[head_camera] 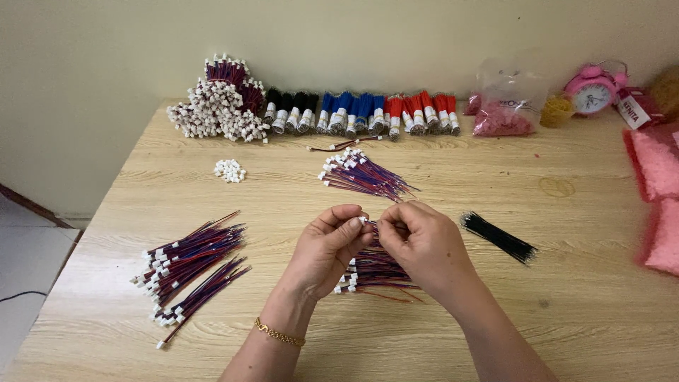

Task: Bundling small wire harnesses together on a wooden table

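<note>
My left hand (327,247) and my right hand (424,244) meet above the middle of the wooden table (566,297). Together they pinch a small white connector with red and blue wires (366,222) between the fingertips. My left wrist wears a gold bracelet (279,334). Right under my hands lies a small bundle of the same wired connectors (375,272). Another loose bundle of wired connectors (364,175) lies just beyond my hands.
Two piles of wired connectors (189,263) lie at the left. A few loose white connector housings (230,170) and a big heap (219,106) sit at the back left. Black, blue and red wire rolls (361,113) line the wall. Black wires (498,237), pink bags (654,170) and a pink alarm clock (593,90) are at the right.
</note>
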